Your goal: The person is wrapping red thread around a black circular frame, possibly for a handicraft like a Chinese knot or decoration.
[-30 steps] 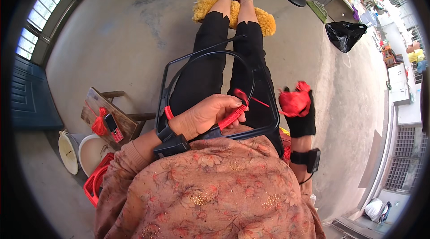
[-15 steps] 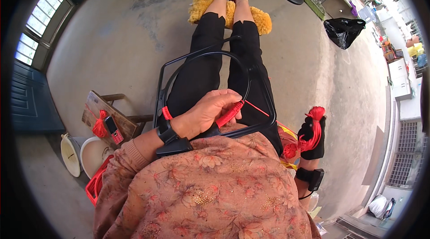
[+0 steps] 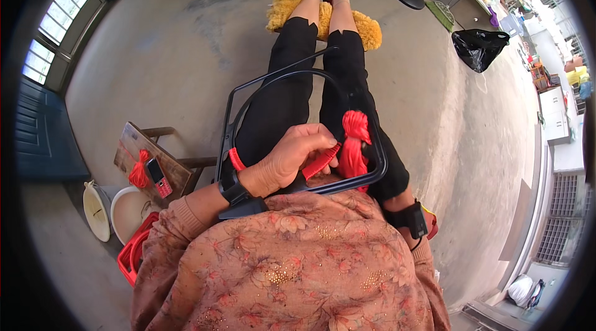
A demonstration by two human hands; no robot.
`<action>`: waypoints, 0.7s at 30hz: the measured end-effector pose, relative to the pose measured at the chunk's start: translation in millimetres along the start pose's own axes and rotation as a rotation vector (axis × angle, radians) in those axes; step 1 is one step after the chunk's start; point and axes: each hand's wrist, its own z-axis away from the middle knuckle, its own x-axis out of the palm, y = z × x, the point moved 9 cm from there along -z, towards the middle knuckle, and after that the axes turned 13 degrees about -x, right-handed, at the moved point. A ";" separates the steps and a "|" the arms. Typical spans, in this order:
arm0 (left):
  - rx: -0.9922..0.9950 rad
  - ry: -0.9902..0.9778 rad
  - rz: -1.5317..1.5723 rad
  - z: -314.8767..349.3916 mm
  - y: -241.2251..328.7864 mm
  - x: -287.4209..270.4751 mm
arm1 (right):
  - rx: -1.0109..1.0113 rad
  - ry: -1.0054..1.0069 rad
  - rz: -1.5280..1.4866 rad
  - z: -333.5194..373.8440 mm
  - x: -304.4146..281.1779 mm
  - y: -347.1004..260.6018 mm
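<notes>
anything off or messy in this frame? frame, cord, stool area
Nothing stands out. The dark metal frame lies across the lap; the left hand pinches red cord at its near bar, with a red cord bundle beside it. The right hand is hidden behind the leg. A phone and red cord lie on the wooden stool.

I take this for a home yard or open porch, bare concrete floor (image 3: 186,39), blue door with window panes (image 3: 49,58) on my left, small wooden stool (image 3: 149,157), basins (image 3: 118,213), black rubbish bag (image 3: 481,49), household clutter along the far wall (image 3: 559,76).
</notes>
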 end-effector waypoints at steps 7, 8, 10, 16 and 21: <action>0.135 0.056 -0.234 9.4 10.8 10.9 | 0.210 -0.183 -0.087 -25.0 12.2 40.9; 0.139 0.058 -0.230 8.4 10.5 8.9 | 0.214 -0.184 -0.098 -22.9 11.5 43.6; 0.018 0.060 -0.115 1.7 -1.6 0.6 | 0.208 -0.172 -0.123 -17.6 10.2 44.8; -0.030 -0.009 0.036 -0.5 -6.0 0.3 | 0.203 -0.172 -0.108 -33.2 16.8 53.9; -0.068 -0.067 0.073 -3.2 -12.6 -0.8 | 0.148 -0.086 -0.141 -25.7 2.4 59.9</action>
